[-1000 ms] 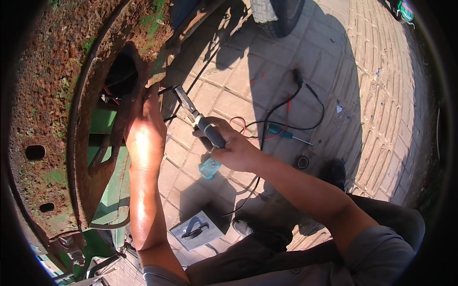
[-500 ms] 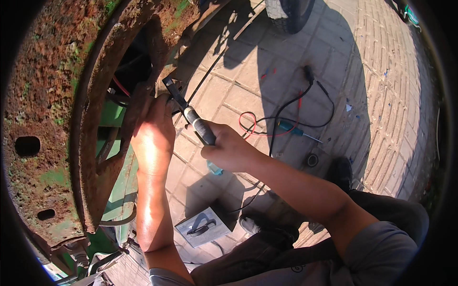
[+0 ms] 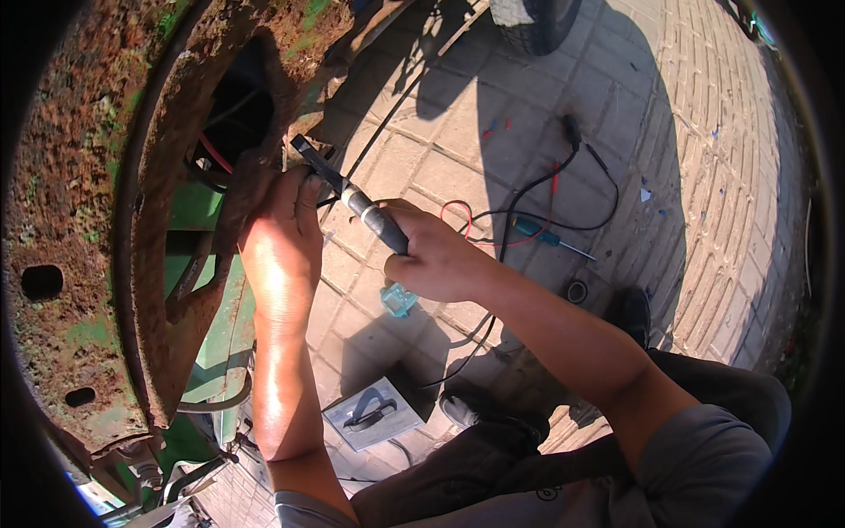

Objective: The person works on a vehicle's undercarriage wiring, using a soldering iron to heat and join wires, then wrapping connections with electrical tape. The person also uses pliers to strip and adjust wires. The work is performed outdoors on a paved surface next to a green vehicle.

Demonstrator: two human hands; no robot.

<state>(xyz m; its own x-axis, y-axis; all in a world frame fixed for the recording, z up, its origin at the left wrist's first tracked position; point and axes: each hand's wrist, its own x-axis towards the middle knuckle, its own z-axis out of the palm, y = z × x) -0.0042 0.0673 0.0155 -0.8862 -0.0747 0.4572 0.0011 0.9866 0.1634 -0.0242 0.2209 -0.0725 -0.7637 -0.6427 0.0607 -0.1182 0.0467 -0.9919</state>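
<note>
My right hand (image 3: pixel 431 255) is closed around the tape-wrapped grip of a black hand tool (image 3: pixel 374 220). The tool's dark head reaches up and left, over the fingers of my left hand (image 3: pixel 286 211). That left hand is curled against the edge of a rusty metal frame (image 3: pixel 202 114), close to the tool's head. Its fingertips are partly hidden, and what they pinch cannot be made out. Just past the left hand, a thin black cable (image 3: pixel 387 123) slants toward the upper right. A red wire (image 3: pixel 216 154) shows inside the frame's opening.
On the paving lie a teal-handled screwdriver (image 3: pixel 550 236), black and red leads (image 3: pixel 598 220), a dark ring (image 3: pixel 576 291) and a clear teal plastic piece (image 3: pixel 399 301). A grey panel with a black handle (image 3: pixel 387 429) is by my foot. A tyre (image 3: pixel 537 26) stands at the far side.
My right hand and the tool's grip have shifted slightly up and to the right, uncovering more of the teal plastic piece. The left hand stays at the frame.
</note>
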